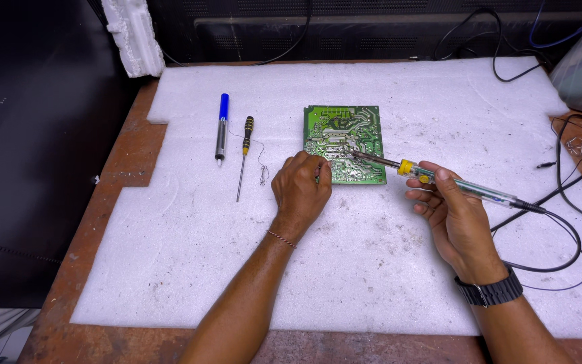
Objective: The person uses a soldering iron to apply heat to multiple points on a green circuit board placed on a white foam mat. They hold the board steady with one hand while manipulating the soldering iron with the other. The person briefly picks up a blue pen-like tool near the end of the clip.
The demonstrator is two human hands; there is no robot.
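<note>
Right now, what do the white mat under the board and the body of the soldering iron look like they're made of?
The white mat looks like soft foam sheet: matte, grainy, speckled with dirt, edges cut in steps. The soldering iron in the right hand seems to have a clear plastic handle with a yellow collar and a dull metal tip resting on the green circuit board.

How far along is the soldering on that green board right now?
Done: green circuit board lies solder-side up on the white foam sheet. In hand: left hand steadies its near edge; right hand holds the clear-handled soldering iron, tip on the board. Left: blue-capped desoldering pump and yellow-black screwdriver lie untouched.
</note>
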